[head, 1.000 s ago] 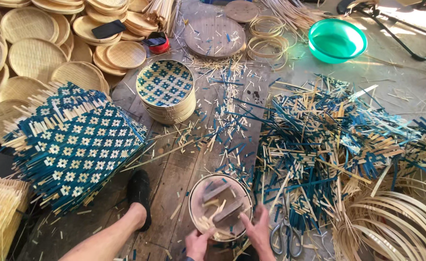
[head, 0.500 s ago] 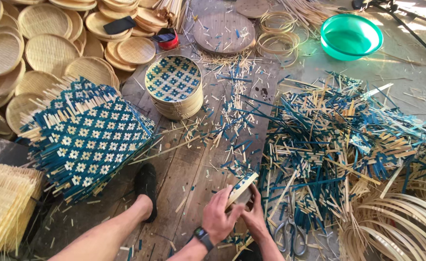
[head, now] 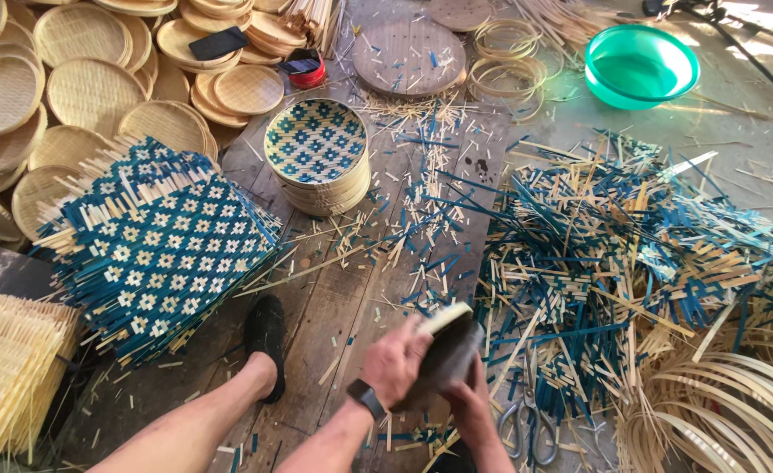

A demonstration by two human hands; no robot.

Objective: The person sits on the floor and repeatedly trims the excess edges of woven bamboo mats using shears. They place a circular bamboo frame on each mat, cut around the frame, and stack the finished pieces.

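Both my hands hold a round woven bamboo tray point(head: 450, 343) tilted on edge, blurred by motion, low in the middle of the view. My left hand point(head: 395, 361), with a dark wristband, grips its near left side. My right hand point(head: 471, 398) holds it from below on the right. Right of my hands lies a big heap of blue and tan bamboo strips point(head: 632, 263). A pair of scissors point(head: 527, 425) lies on the boards just beside my right hand.
A pile of blue-and-white woven mats point(head: 154, 245) sits at the left, a stack of patterned trays point(head: 318, 158) behind centre. Plain round trays point(head: 80, 88) fill the far left. Also in view: a green bowl point(head: 641, 66), bamboo hoops point(head: 737, 412) at the lower right, and my shod foot point(head: 266, 337).
The tray lay flat in front of me a second ago; I have lifted it and turned it up on edge, and the view has tilted slightly.
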